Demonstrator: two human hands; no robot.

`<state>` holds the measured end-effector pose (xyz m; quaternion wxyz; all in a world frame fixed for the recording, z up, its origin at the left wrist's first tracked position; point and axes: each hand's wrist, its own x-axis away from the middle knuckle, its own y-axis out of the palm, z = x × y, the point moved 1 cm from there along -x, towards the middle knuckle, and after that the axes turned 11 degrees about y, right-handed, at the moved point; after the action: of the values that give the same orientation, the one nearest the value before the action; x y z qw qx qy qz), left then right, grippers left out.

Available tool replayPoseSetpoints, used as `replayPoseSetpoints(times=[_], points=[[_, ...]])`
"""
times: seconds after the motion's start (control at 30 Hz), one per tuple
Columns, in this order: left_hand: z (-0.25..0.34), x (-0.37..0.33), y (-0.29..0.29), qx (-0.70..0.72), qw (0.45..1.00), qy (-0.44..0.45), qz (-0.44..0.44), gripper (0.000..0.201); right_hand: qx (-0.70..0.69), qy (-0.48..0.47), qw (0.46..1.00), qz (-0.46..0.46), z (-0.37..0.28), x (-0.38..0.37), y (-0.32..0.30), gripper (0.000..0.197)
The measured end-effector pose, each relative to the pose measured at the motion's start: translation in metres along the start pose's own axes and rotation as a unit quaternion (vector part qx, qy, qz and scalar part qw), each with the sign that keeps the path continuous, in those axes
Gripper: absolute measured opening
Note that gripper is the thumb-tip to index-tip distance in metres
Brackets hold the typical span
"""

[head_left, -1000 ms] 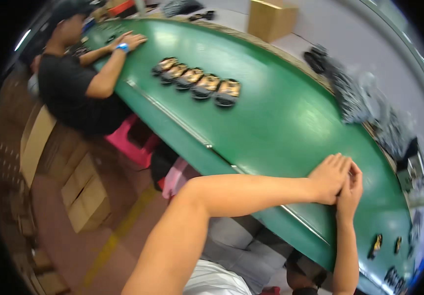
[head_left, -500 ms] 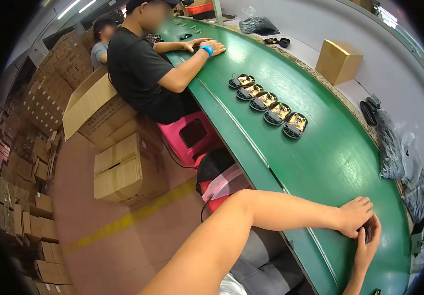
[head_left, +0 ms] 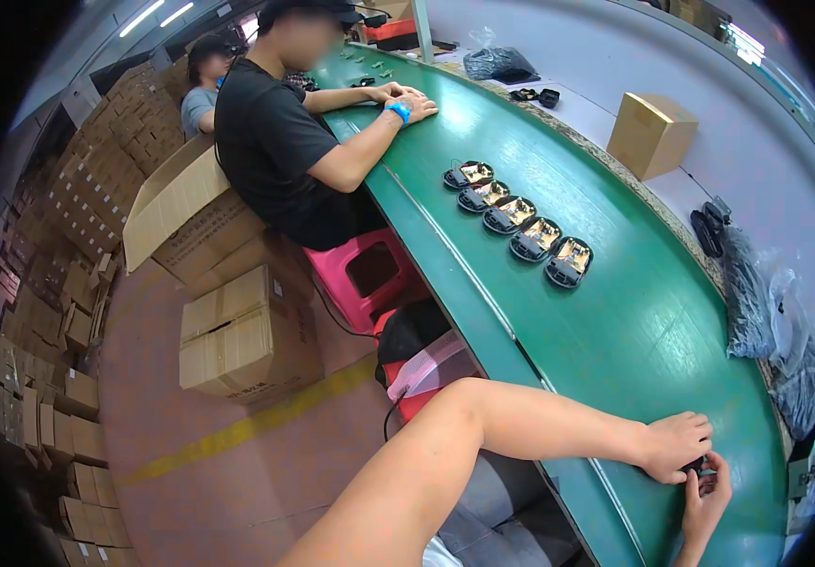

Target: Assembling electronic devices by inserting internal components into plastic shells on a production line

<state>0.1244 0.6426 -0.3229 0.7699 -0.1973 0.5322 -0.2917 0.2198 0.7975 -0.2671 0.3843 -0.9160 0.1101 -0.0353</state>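
Observation:
At the right of the head view, my left hand reaches across the green work surface with its fingers curled over a small black piece. My right hand meets it from below, thumb and fingers bent around the same piece. Most of that piece is covered by my fingers, so its exact kind does not show. Farther up the surface sits a slanted row of several open black oval housings, the nearest housing showing gold-coloured parts inside.
A green conveyor-like table curves away, with a metal strip along its near side. Behind it are a cardboard box and plastic bags of dark parts. A co-worker leans on the table at the far left. Cartons and a pink stool stand below.
Both my hands sit slightly lower in the picture, and the right fingers have shifted on the black piece. The whole view has tilted a little; the row of housings looks the same.

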Motion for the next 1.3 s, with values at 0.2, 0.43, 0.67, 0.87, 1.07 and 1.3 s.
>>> replayPoseSetpoints(times=[0.2, 0.43, 0.67, 0.87, 1.07, 1.3], points=[[0.004, 0.0, -0.005, 0.007, 1.0, -0.003, 0.017, 0.041, -0.046, 0.0, 0.999, 0.004, -0.004, 0.001, 0.005, 0.038], [0.004, 0.003, -0.015, 0.004, 1.0, -0.01, 0.018, 0.037, -0.096, -0.013, 0.995, -0.019, -0.013, 0.006, 0.008, 0.038], [0.011, 0.005, -0.024, -0.012, 1.0, -0.012, 0.022, 0.035, -0.068, 0.001, 0.998, -0.01, -0.015, 0.007, 0.005, 0.026], [0.012, 0.003, -0.028, 0.016, 1.0, -0.013, -0.001, 0.036, -0.057, -0.058, 0.995, 0.052, -0.021, 0.007, 0.005, 0.024], [0.013, 0.002, -0.03, 0.011, 1.0, -0.018, -0.006, 0.036, -0.06, -0.057, 0.996, 0.03, -0.019, 0.003, 0.004, 0.019], [0.014, 0.001, -0.026, 0.018, 1.0, -0.005, 0.003, 0.034, -0.075, -0.022, 0.997, 0.016, -0.021, 0.008, 0.007, 0.02]])
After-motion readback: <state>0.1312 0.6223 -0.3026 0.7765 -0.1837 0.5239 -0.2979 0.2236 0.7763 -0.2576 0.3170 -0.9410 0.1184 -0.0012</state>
